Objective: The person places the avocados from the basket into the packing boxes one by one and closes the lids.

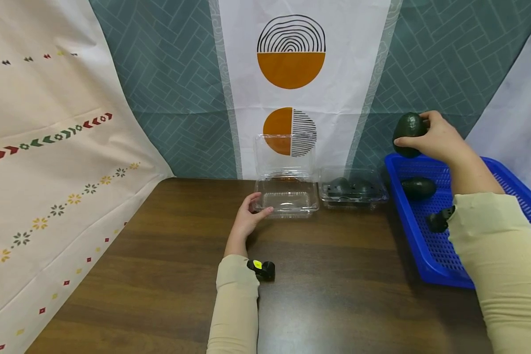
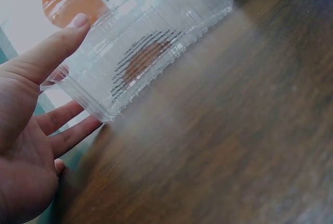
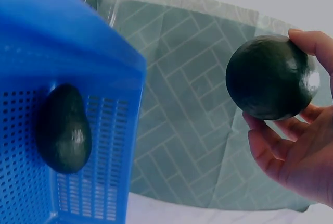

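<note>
My right hand grips a dark green avocado in the air above the far end of a blue plastic basket. Another avocado lies inside that basket. My left hand touches the left front corner of an open clear clamshell box, fingers straight along its side. The box's lid stands upright and it holds nothing.
A shut clear clamshell with avocados inside sits between the open box and the basket. The brown wooden table is ringed by hanging cloths at the back and left. A small black wrist device sits at my left cuff.
</note>
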Demonstrator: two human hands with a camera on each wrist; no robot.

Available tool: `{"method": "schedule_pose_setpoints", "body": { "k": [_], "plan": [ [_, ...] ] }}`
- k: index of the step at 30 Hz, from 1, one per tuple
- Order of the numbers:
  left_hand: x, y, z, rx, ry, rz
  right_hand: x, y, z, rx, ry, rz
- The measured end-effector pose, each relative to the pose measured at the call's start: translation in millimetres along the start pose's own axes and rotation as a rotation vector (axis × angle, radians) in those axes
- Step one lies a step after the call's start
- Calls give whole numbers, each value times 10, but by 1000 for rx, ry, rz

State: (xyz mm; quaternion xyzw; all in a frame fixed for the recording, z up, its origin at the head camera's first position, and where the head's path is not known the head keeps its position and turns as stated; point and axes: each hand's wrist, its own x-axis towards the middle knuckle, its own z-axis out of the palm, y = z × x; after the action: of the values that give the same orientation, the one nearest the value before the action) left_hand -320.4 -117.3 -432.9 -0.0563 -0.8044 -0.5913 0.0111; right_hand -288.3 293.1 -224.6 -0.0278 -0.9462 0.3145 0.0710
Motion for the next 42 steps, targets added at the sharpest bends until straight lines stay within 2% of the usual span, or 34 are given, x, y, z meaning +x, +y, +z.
{"method": "schedule_pose_setpoints", "body": {
  "k": [13,35,42],
  "plan": [
    [12,-4,8,0,-13,1,32,-189,184,41,-37,-5],
    [-2,18,7,5,-30,-11,71,-584,657,128,-93,-2],
    [-2,10,3,12,-23,-22,96,-647,810,154,-106,-11]
  ]
}}
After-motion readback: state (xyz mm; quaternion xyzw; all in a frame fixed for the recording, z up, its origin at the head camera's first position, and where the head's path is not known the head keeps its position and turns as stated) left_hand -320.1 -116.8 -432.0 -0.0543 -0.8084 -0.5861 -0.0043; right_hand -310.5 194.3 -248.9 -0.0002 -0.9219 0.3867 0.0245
